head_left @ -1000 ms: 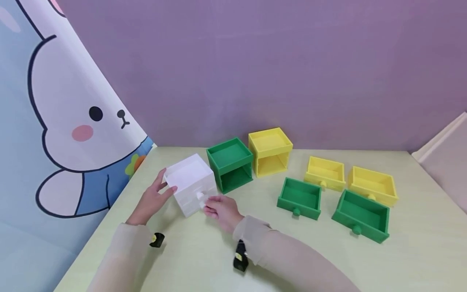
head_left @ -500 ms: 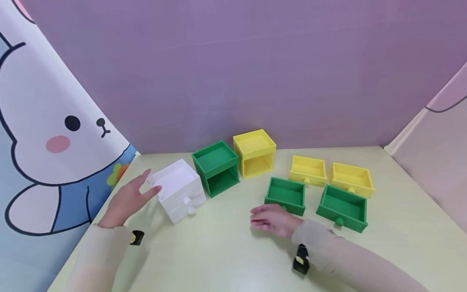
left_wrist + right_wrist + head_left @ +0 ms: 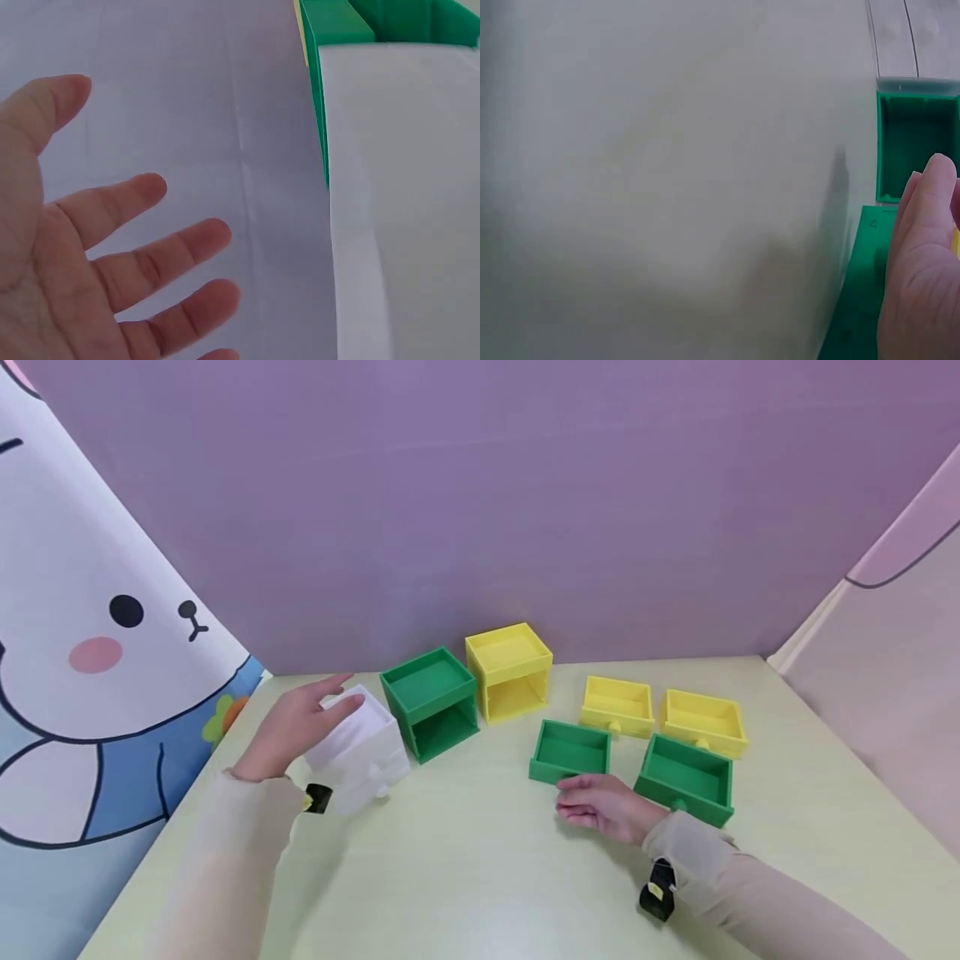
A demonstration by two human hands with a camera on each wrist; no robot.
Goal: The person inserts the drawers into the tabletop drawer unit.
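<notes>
A white box [image 3: 352, 760] with knobbed drawers in its front stands at the left of the table. My left hand [image 3: 296, 727] hovers over its left side; the left wrist view shows spread fingers [image 3: 161, 262] apart from the white wall. Near the front of a small green drawer [image 3: 573, 750] is my right hand [image 3: 607, 806], fingers loosely bent, covering the drawer's knob. Nothing shows in its grasp, and whether it touches the drawer is hidden. A wider green drawer [image 3: 686, 777] lies just behind that hand.
A green cabinet [image 3: 429, 689] and a yellow cabinet [image 3: 510, 656], both with hollow fronts, stand beside the white box. Two yellow drawers [image 3: 618, 700] lie behind the green ones. A purple cloth [image 3: 450, 510] hangs along the table's back edge.
My right hand let go of the white box's knob and moved right to the green drawers. My left hand came off the white box and rose above it. The head view turned slightly right.
</notes>
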